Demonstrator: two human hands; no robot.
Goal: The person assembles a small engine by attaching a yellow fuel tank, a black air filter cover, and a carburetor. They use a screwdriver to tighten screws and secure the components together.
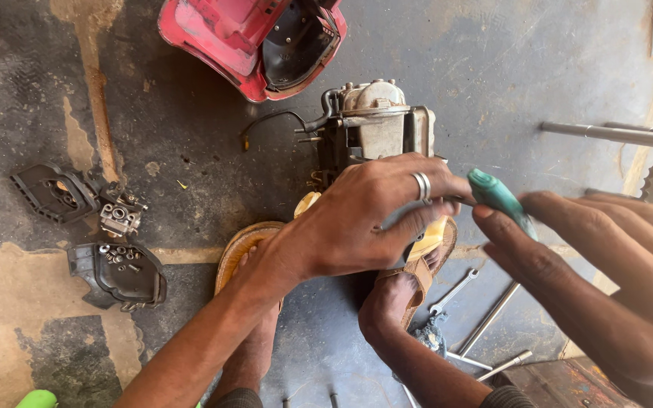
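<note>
The left hand [364,219] presses half-curled on the small engine [376,128] to steady it, while the right hand [568,249], fingers loosely spread, pinches the green-handled screwdriver [496,196].

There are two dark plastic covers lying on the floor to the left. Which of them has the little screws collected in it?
The nearer, lower cover: it lies hollow side up with small screws and washers in it. The upper one, beside the small metal carburettor, holds none.

The floor [493,68] is rough grey concrete with big sandy patches where the top has worn off. It looks dusty and stained. Bright daylight falls on it. At the bottom right sits the corner of a dark wooden board [561,381].
</note>
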